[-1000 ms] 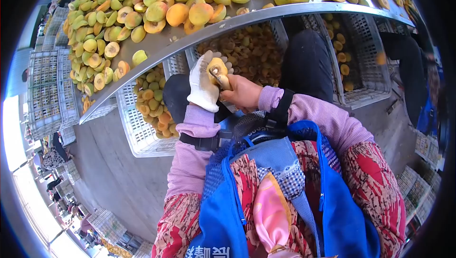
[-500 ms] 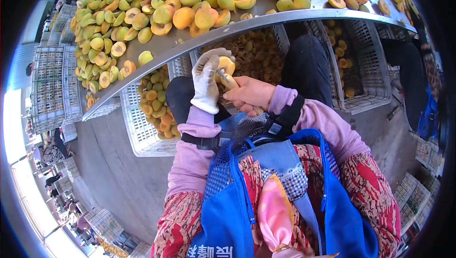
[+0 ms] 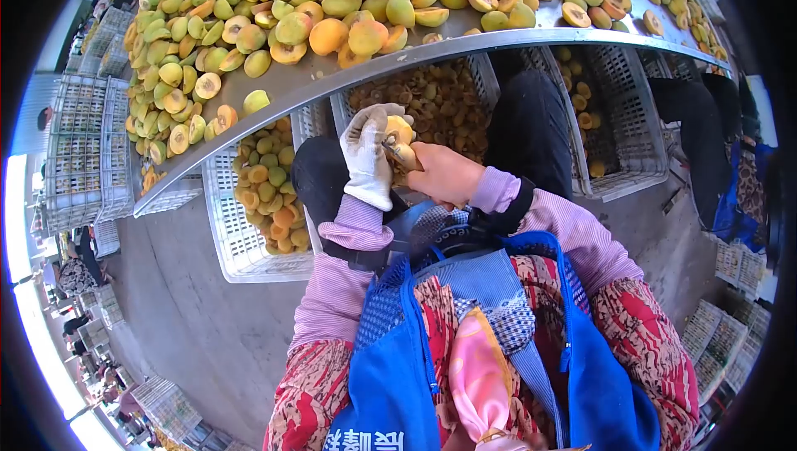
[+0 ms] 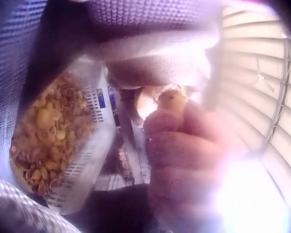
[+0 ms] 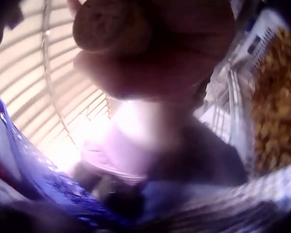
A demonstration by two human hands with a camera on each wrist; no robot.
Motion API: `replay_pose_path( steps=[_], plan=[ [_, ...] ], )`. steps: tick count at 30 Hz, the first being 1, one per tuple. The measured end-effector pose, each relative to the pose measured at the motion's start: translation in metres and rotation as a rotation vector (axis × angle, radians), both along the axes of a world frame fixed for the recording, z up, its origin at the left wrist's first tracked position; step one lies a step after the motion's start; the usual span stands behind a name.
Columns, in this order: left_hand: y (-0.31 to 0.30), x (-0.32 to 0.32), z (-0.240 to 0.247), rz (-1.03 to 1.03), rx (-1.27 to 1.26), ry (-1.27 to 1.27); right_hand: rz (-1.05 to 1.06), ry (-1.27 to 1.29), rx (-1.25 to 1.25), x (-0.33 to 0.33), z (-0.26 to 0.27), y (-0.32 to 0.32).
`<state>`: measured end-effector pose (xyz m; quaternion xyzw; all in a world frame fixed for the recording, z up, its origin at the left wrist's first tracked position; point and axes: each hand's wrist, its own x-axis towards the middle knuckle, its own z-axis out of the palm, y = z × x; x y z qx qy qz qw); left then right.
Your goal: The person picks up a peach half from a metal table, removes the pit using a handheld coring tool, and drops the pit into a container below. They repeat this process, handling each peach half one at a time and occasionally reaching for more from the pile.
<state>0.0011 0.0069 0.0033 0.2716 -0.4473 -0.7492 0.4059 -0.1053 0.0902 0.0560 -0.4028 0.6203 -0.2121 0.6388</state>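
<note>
In the head view my left hand (image 3: 365, 156), in a white glove with soiled fingers, holds a yellow peach half (image 3: 398, 129) with its cut side toward my right hand. My bare right hand (image 3: 448, 174) grips the thick wooden handle (image 3: 404, 156) of a small pitting tool, its working end against the cut face. In the left wrist view the peach half (image 4: 144, 103) shows pale behind the curled fingers of the right hand (image 4: 184, 160). The butt of the wooden handle (image 5: 99, 24) pokes out of the right fist in the right wrist view.
Piled peach halves (image 3: 290, 26) cover a metal-edged table (image 3: 315, 90) ahead. Below stand a white crate (image 3: 228, 239) of halves, a crate of pits and scraps (image 3: 432, 98) between the knees, and another crate (image 3: 627, 165) at right. Another person's leg (image 3: 693, 123) is farther right.
The tool has been worked against the peach half's cut face; its metal end showed before and is now mostly hidden. Both hands have shifted slightly right and lower, still together.
</note>
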Motion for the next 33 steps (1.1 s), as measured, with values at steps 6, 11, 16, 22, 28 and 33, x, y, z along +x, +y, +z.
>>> replay_pose_path(
  steps=[6, 11, 16, 22, 28, 33],
  plan=[
    [-0.004, -0.008, -0.028, 0.231, 0.353, 0.062, 0.047, 0.619, -0.402, 0.007, -0.041, -0.005],
    [-0.016, -0.017, -0.057, 0.407, 0.591, 0.046, 0.068, 0.758, -0.348, 0.009, -0.044, -0.015],
    [-0.021, -0.024, -0.061, 0.446, 0.764, -0.047, 0.057, 0.883, -0.401, 0.004, -0.052, -0.026],
    [-0.015, 0.001, -0.025, 0.148, 0.742, 0.214, -0.363, 0.762, -0.836, -0.021, -0.097, -0.028],
    [-0.035, 0.061, 0.033, 0.341, 0.087, 0.136, -0.374, -0.911, 0.245, -0.041, -0.052, -0.017],
    [-0.059, 0.090, 0.081, 0.924, -0.949, -1.125, -0.342, -0.832, 0.087, -0.027, -0.046, -0.019]
  ],
)
